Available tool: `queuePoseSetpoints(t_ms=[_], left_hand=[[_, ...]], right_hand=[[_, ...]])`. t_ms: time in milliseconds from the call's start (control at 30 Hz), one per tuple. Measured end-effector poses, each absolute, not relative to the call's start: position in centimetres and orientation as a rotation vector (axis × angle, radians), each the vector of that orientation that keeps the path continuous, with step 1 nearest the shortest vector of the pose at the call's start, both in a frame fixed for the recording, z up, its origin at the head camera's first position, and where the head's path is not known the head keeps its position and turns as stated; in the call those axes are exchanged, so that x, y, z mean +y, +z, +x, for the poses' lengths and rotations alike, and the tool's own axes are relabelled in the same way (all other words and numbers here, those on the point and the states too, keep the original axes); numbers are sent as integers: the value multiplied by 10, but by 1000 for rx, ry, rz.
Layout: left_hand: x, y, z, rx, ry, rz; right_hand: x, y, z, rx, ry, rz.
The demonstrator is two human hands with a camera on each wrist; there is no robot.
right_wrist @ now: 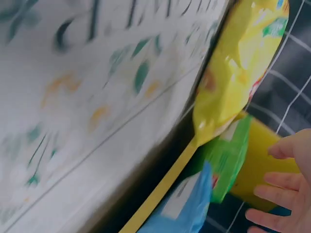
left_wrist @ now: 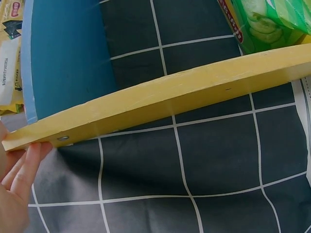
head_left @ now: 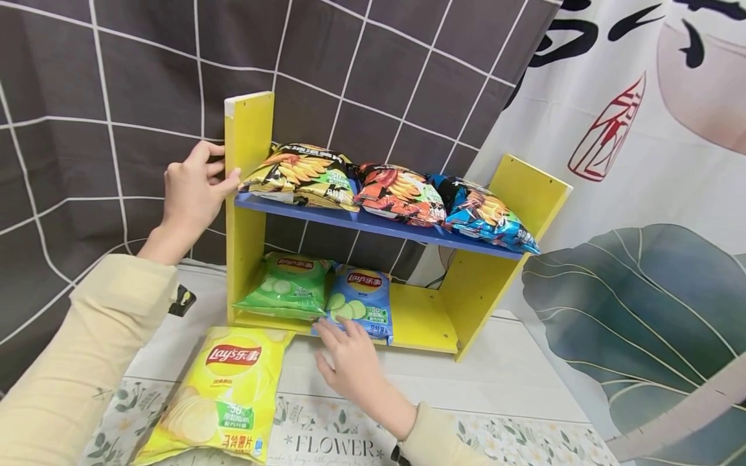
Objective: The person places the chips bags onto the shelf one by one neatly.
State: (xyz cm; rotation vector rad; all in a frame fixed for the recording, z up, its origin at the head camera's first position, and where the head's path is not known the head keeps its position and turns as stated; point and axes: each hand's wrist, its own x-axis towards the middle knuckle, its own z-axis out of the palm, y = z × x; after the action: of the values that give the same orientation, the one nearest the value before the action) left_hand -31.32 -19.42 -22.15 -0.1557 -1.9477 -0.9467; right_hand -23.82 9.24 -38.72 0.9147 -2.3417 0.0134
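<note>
My left hand (head_left: 195,188) holds the upper left side panel of a yellow shelf (head_left: 247,239), thumb at its front edge. In the left wrist view, the fingers (left_wrist: 29,167) lie against the panel's outer face. My right hand (head_left: 352,362) is spread in front of the blue Lay's chip bag (head_left: 361,298); its fingertips overlap the bag's lower edge in the head view. Nothing is in this hand (right_wrist: 286,189) in the right wrist view. Left of the blue bag stands a green Lay's chip bag (head_left: 288,285). A yellow Lay's chip bag (head_left: 224,388) lies on the table before the shelf.
On the blue upper board (head_left: 373,223) sit a black-and-gold chip bag (head_left: 303,175), a red one (head_left: 399,194) and a blue-and-black one (head_left: 486,213). A small black object (head_left: 182,301) lies left of the shelf. Behind hangs a dark checked cloth (head_left: 157,84).
</note>
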Motion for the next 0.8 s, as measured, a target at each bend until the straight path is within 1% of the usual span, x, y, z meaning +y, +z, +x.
queuePoseSetpoints(t_ms=[133, 300, 567, 667, 800], left_hand=[[-196, -221, -313, -1936, -946, -160], [-196, -220, -312, -1937, -947, -159], [-195, -222, -315, -1958, -958, -144], [-195, -222, -314, -1957, -960, -140], [-195, -222, -314, -1956, -965, -143]], right_hand=[[75, -391, -224, -2349, 55, 1008], [56, -397, -210, -2308, -9, 1126], [36, -393, -190, -2179, -62, 1304], [29, -394, -181, -2232, -86, 1404], [21, -395, -175, -2391, -241, 1492]])
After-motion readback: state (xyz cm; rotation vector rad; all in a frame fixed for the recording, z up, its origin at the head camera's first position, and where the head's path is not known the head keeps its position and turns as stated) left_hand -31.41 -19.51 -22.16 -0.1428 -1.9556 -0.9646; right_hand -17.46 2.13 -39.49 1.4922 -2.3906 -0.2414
